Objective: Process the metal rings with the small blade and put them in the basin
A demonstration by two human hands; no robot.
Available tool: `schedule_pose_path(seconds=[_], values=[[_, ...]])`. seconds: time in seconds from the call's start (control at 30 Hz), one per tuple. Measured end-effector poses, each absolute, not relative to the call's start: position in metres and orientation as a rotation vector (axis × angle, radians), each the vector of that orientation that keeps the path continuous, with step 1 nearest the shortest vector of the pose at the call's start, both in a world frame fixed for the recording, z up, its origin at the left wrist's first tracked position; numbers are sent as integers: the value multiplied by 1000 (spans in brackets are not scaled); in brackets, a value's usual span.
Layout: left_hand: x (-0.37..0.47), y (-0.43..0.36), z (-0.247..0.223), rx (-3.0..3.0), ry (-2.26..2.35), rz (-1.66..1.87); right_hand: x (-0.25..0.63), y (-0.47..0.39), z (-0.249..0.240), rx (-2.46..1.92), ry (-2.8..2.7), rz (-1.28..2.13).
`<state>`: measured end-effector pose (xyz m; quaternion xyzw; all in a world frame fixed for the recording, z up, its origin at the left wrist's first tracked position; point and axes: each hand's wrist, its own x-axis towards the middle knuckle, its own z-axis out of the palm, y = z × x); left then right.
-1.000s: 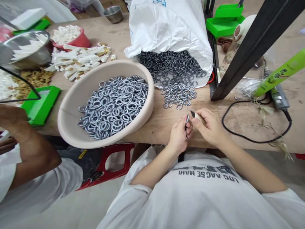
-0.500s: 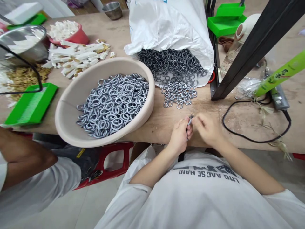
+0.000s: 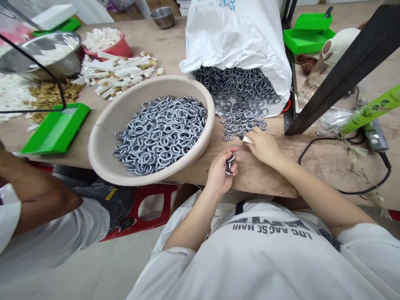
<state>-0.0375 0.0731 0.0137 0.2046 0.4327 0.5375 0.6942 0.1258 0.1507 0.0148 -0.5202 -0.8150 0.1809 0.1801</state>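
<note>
My left hand, its fingers curled, holds a few grey rings over the table's front edge. My right hand is closed on a small white tool with a dark tip, perhaps a blade. That tip lies at the near edge of a loose pile of grey rings. Behind the pile, more rings spill from the mouth of a white sack. To the left of my hands a beige basin holds a large heap of the same rings.
A dark metal post slants up on the right, near a black cable and a green tube. At left are a green tray, white strips and a steel bowl. Another person's arm is at lower left.
My hands have parted. The right one has moved forward to the loose ring pile with the tool; the left has drawn slightly left, showing rings in its fingers. The whole view has shifted slightly.
</note>
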Motion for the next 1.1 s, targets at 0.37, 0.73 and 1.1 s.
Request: schedule_pose_path(seconds=[0.37,0.73,1.1], values=[[18,65,10,821,1092,1263,136,73,25,-1177,-1175,1437],[29,63,26,677,928,1022,169,82,28,-1140,-1545,1093],[29,60,30,624,893,1003,179,68,37,-1191,-2036,752]])
